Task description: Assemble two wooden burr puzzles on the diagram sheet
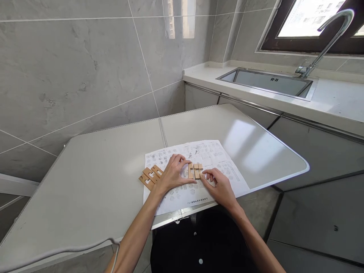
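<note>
1. Wooden block cluster (195, 170) lies near the middle of the printed sheet (216, 151).
2. My left hand (173, 175) rests flat on the sheet, fingers loose, tips against the cluster's left side.
3. My right hand (219, 186), by the sheet's near edge, touches the cluster's right side with curled fingertips; I cannot tell whether they grip it.
4. Notched wooden pieces (150, 176) straddle the sheet's left edge.

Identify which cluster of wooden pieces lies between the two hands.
The middle cluster, on the sheet, with the left hand and right hand at either side. The other cluster lies outside the left hand, at the sheet's left edge.
</note>
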Motion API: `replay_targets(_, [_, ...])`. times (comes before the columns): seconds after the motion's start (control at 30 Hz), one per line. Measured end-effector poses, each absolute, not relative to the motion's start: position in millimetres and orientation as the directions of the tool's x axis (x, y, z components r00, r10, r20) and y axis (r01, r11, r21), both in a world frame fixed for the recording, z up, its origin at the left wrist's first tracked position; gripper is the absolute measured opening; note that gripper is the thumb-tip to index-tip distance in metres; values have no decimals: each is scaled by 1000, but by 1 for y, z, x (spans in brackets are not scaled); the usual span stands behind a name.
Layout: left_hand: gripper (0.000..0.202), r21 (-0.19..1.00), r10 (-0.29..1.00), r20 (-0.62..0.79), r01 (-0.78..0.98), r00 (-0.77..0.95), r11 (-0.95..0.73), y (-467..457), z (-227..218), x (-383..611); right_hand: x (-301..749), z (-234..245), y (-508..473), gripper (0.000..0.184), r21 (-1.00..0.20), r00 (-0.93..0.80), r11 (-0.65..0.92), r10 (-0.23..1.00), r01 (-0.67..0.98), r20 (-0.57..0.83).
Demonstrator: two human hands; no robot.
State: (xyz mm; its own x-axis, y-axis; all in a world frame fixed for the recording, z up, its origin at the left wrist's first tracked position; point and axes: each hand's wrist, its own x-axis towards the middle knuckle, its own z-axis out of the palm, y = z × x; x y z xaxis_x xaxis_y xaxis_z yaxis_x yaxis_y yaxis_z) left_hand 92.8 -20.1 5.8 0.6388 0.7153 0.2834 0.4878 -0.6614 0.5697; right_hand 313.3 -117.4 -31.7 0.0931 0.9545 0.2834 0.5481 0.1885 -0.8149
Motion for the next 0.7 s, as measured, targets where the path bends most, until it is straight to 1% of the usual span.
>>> replay_targets(0.13, [73, 797, 796, 215, 369, 566, -479, -25, 5, 97, 312, -38, -117, 27, -744, 47, 228, 943, 628, 329])
replay_targets(0.23, [78, 896, 811, 161, 262, 562, -359, -30, 3, 103, 312, -42, -117, 27, -724, 47, 223, 942, 653, 333])
replay_targets(0.4, [78, 952, 796, 122, 158, 593, -264, -40, 1, 110, 314, -43, -116, 24, -740, 51, 223, 943, 635, 329])
replay_targets(0.53, [79, 970, 815, 76, 146, 574, -193, -42, 0, 112, 316, -39, -117, 30, -787, 114, 203, 938, 583, 327])
replay_targets(0.6, [80, 978, 822, 46, 142, 567, -153, -42, 0, 112, 317, -36, -117, 31, -829, 181, 183, 930, 528, 321])
replay_targets(0.7, [80, 984, 826, 23, 135, 563, -119, -42, 0, 113, 320, -34, -117, 31, -908, 264, 150, 927, 391, 267])
